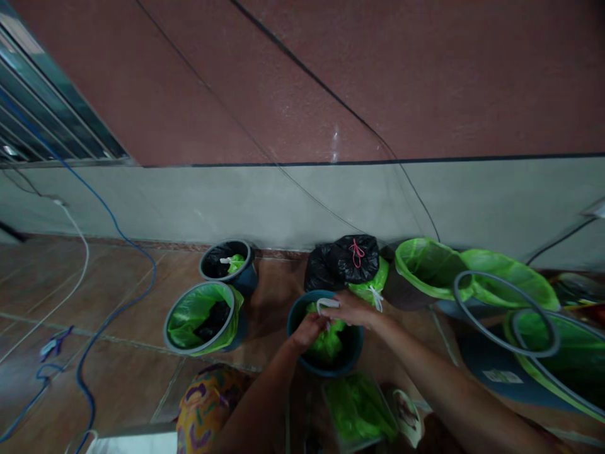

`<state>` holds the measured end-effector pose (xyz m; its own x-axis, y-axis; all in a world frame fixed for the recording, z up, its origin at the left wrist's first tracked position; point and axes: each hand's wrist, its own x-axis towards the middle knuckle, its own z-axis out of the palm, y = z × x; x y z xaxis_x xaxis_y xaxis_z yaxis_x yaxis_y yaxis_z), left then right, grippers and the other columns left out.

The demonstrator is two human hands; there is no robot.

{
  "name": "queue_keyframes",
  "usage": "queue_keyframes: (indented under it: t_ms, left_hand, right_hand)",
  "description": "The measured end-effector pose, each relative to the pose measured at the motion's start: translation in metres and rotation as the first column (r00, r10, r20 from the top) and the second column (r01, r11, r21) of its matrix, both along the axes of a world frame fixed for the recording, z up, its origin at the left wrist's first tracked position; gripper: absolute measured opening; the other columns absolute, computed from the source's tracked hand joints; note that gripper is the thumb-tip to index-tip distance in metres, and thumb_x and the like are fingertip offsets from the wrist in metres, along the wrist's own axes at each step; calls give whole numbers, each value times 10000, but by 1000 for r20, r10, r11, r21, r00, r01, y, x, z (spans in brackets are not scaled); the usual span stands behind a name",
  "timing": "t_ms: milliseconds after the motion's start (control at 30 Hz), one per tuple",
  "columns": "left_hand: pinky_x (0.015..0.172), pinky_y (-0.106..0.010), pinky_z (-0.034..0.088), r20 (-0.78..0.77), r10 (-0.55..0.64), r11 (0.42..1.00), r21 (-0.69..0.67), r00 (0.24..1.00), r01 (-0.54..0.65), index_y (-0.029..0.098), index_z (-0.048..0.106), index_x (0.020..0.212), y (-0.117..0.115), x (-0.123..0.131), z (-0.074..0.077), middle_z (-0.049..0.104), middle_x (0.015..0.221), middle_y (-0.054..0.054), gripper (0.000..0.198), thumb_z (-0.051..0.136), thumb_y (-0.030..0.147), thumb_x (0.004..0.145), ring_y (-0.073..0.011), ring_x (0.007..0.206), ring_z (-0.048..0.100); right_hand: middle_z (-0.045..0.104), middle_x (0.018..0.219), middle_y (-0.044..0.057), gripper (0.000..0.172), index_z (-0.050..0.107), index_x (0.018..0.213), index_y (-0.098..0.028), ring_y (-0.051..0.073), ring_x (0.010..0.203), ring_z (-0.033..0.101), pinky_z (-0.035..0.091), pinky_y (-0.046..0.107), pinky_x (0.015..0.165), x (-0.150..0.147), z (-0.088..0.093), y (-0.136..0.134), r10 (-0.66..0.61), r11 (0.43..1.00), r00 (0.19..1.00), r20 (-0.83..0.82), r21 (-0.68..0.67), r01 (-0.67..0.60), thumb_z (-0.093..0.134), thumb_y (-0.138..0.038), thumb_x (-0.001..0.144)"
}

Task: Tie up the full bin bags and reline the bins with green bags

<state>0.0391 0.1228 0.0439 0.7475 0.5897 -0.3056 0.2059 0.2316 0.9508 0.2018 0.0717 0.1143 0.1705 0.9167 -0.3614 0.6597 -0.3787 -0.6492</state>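
Over a small blue bin (293,309) in front of me, both my hands meet at the top of a bunched green plastic bag (327,345). A white drawstring (327,304) loops up from the bag's neck. My left hand (308,332) is closed round the gathered neck, its fingertips partly hidden. From the right, my right hand (352,310) pinches the white drawstring. The lower part of the green bag hangs inside the bin. Just behind my right hand sits another green bag (373,285) with white ties.
Black tied bags (352,258) rest by the wall. At left stand a green-lined bin (172,334) and a black-lined bin (248,274). Several green-lined bins (428,268) and a loose grey ring (508,274) are at right. A blue hose (125,307) crosses the floor. A clear container (362,413) holds green plastic.
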Motion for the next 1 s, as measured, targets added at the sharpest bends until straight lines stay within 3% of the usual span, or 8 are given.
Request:
queue_keyframes:
  t_ms: [100,200,467,667,767,867,933,1000]
  left_hand:
    - [569,-261,322,3,43,999,-9,999,-43,155,580,632,1,3,-2,462,540,35,570,597,706,781,-90,550,381]
    - [583,-266,349,20,100,995,-32,995,-99,150,602,621,1,7,-3,535,542,6,557,601,681,787,-104,552,440]
    - [607,-259,353,45,222,961,-177,974,-211,125,752,757,1,9,3,636,613,-16,454,747,572,673,-111,582,472]
    - [674,-260,393,30,171,964,-211,985,-161,118,758,781,3,5,7,716,737,-58,414,856,457,566,-126,656,550]
    - [677,-261,397,29,129,980,-155,991,-123,131,731,759,4,2,7,670,686,-20,365,849,419,569,-127,655,546]
    - [690,-268,410,19,-7,999,-50,1000,8,141,699,737,8,1,7,649,686,-7,272,827,317,573,-132,666,545]
    - [709,-277,429,17,-136,989,52,991,135,144,669,706,10,2,8,648,696,-15,175,765,269,631,-139,683,556]
    - [733,-287,448,-15,-255,949,186,967,253,150,640,689,12,4,9,655,711,-24,100,681,241,699,-149,700,571]
  right_hand:
    - [713,786,-4,272,733,954,-217,150,736,629,392,226,628,2,-12,-19,36,999,994,102,-7,-36,719,-417,772]
    - [740,950,48,168,732,949,-198,179,904,657,413,245,731,-1,-19,-31,60,998,972,227,-46,-51,618,-280,857]
    - [736,980,102,331,725,936,-171,213,947,659,419,289,790,-33,-27,-55,47,999,978,204,-29,-42,414,-275,975]
    - [727,936,129,297,732,855,-170,246,924,666,449,325,805,-49,-65,-75,51,996,987,152,-83,-39,453,-233,935]
    - [729,986,139,260,737,970,-166,281,979,674,464,350,845,-38,-59,-75,-72,994,980,185,-73,87,514,-125,845]
    - [684,1230,140,521,648,1253,-175,278,1142,640,444,368,974,-24,-43,-60,-215,976,960,181,61,207,451,-24,795]
    - [654,1308,127,557,615,1298,-177,244,1185,622,426,358,1034,-19,-39,-46,-198,968,976,94,175,179,410,-13,806]
    - [703,1205,106,468,647,1215,-176,212,1102,657,471,330,987,-20,-43,-35,-123,955,992,-29,268,126,408,-44,835]
